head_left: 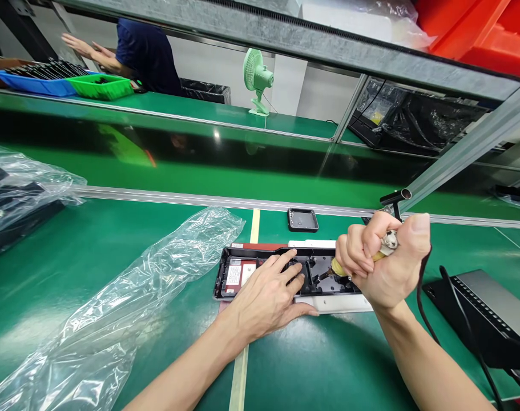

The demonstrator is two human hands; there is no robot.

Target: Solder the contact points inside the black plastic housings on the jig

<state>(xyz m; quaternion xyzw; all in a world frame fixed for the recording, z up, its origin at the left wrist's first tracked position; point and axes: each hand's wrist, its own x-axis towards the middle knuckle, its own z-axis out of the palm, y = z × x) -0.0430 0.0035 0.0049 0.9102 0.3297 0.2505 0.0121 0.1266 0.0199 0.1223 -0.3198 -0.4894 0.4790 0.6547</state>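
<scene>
Fingers of the left hand (266, 294) lie spread and flat on the open black rectangular plastic housing (260, 271), pinning it to the green bench mat (114, 251). Just right of that housing, the right hand (382, 260) is fisted tight around a yellow-handled corded tool (382, 248), its tip angled down into the housing's middle bay. Keeping the housing braced and the tip steady looks wise. Left of the housing lies a crumpled clear plastic bag (148, 297); behind it sits a small black tray (302, 220).

A factory assembly line: long green conveyor belt (251, 171), parts trays (101, 85), another worker (148, 54) opposite
</scene>
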